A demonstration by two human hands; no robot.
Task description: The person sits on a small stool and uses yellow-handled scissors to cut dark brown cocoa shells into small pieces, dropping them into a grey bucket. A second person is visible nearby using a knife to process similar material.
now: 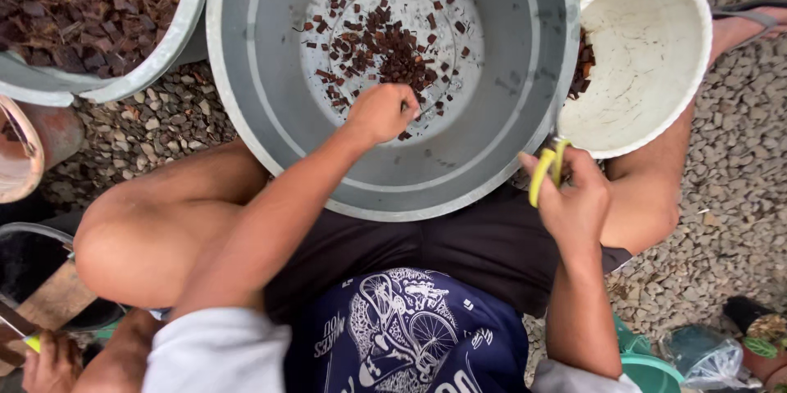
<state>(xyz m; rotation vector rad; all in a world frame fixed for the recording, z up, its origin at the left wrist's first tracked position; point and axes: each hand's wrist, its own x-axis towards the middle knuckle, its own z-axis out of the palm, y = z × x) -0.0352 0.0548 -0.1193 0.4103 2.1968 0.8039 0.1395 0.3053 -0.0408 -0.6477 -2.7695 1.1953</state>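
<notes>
Dark printed shirt [410, 336] and bare knees fill the near edge. Beyond, large grey metal tub [270, 90] sits on gravel [738, 196], hemmed between a second tub [176, 28] heaped with brown chips at left and a white bucket [656, 57] tilted at right; little free ground. Left hand [379, 112] fisted inside the tub, closed over scattered brown bark chips [385, 45] on its floor. Right hand [574, 200] grips yellow-handled snips [548, 170] at the tub's rim.
</notes>
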